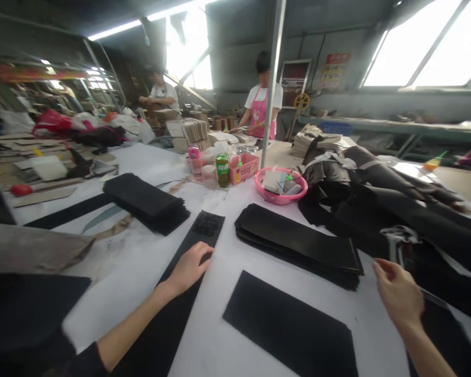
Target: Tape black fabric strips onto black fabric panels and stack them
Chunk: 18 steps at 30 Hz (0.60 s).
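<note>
My left hand [190,267] lies on a long black strip [198,246] that runs away from me on the white table [220,335], its fingers laid on the strip. A single black sheet [290,324] lies flat in front of me. Beyond it sits a stack of black sheets [298,243]. My right hand [398,296] hovers at the right, beside that stack, fingers loosely curled with nothing visible in them. A metal tool with handles [396,238] lies just beyond my right hand.
Another black stack [145,201] lies at the left. A pink basket [280,186], a pink box [243,167] and a green can [222,170] stand mid-table. Dark fabric heaps [377,188] fill the right. Two people stand at the far end.
</note>
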Motion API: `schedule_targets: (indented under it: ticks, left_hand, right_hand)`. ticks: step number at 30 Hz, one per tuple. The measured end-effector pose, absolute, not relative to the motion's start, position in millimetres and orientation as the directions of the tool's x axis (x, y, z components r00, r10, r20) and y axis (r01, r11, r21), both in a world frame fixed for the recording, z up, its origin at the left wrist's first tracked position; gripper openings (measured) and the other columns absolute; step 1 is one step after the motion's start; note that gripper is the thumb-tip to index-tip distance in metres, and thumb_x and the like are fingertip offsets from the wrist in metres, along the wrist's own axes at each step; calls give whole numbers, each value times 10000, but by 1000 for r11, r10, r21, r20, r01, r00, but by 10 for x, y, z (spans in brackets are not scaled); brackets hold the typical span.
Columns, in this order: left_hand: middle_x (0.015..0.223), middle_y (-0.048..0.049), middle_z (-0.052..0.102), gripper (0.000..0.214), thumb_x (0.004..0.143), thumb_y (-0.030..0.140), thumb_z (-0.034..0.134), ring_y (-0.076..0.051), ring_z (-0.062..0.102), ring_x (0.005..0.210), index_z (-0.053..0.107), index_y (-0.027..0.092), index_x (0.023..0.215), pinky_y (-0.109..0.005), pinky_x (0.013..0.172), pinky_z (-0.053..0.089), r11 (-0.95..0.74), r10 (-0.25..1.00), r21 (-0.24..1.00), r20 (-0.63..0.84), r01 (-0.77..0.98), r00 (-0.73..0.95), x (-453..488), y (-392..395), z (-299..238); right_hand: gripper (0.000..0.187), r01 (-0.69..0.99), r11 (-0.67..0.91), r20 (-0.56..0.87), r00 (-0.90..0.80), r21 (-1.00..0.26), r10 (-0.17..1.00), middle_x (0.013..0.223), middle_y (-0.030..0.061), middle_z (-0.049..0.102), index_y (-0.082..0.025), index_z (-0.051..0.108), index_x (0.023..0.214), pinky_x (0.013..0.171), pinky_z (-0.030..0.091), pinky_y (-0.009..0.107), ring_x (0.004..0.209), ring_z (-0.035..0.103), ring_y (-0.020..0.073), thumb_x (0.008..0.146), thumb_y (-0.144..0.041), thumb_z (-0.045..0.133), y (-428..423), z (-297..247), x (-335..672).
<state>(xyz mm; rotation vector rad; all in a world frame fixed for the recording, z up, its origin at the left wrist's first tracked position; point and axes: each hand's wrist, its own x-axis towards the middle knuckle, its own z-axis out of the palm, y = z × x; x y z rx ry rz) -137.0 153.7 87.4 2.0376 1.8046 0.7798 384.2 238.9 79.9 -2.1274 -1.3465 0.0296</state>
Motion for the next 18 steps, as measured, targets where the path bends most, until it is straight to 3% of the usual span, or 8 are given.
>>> schedule_targets:
  ticks: [3, 7, 9, 12, 15, 18]
  left_hand:
    - [1155, -60, 569, 262, 860, 237, 518, -221, 560, 1089, 604, 231, 1108, -388, 975, 458, -58, 992, 495, 127, 867, -6, -1703, 866, 790]
    - [1201, -79, 551, 373, 836, 329, 563, -268, 538, 1131, 556, 230, 1196, -426, 969, 459, 153, 969, 398, 118, 905, -216, -1992, 81, 650]
    - [1145, -79, 582, 381, 840, 386, 558, -279, 563, 1089, 548, 238, 1191, -408, 911, 481, 245, 948, 375, 99, 894, -302, -2052, -223, 639]
    - [1002, -40, 630, 300, 873, 438, 503, -232, 633, 865, 574, 265, 1108, -330, 731, 493, 368, 921, 386, -27, 846, -388, -2074, -526, 705]
    - [788, 8, 631, 231, 886, 436, 475, -178, 613, 660, 603, 265, 973, -279, 625, 429, 421, 905, 383, -119, 822, -408, -2083, -655, 816]
    - [673, 32, 602, 166, 872, 371, 492, -154, 585, 605, 600, 246, 893, -250, 607, 383, 410, 912, 394, -143, 823, -386, -2107, -681, 898]
  right_hand:
    - [442, 855, -118, 327, 315, -505, 891, 919, 94, 671, -234, 665, 979, 571, 418, 368, 728, 620, 274, 784, -553, 429, 2227, 852, 3543]
    - [345, 783, 194, 222, -72, -591, 972, 948, 42, 674, -249, 652, 951, 639, 491, 328, 748, 644, 217, 853, -513, 454, 1746, 873, 2649]
    - [242, 751, 311, 150, -277, -582, 949, 971, 22, 661, -269, 633, 975, 650, 505, 300, 761, 645, 191, 910, -434, 467, 1415, 865, 2111]
    - [143, 630, 542, 160, -559, -556, 813, 1022, 38, 647, -256, 625, 1018, 769, 528, 328, 920, 632, 213, 919, -260, 522, 892, 838, 1352]
    - [337, 531, 670, 181, -698, -519, 693, 1090, 51, 645, -255, 623, 1094, 822, 535, 386, 961, 620, 244, 788, -134, 697, 397, 762, 721]
    - [622, 388, 744, 255, -769, -544, 587, 1179, 93, 627, -228, 589, 1195, 982, 467, 490, 1101, 576, 309, 641, -307, 861, -32, 599, 254]
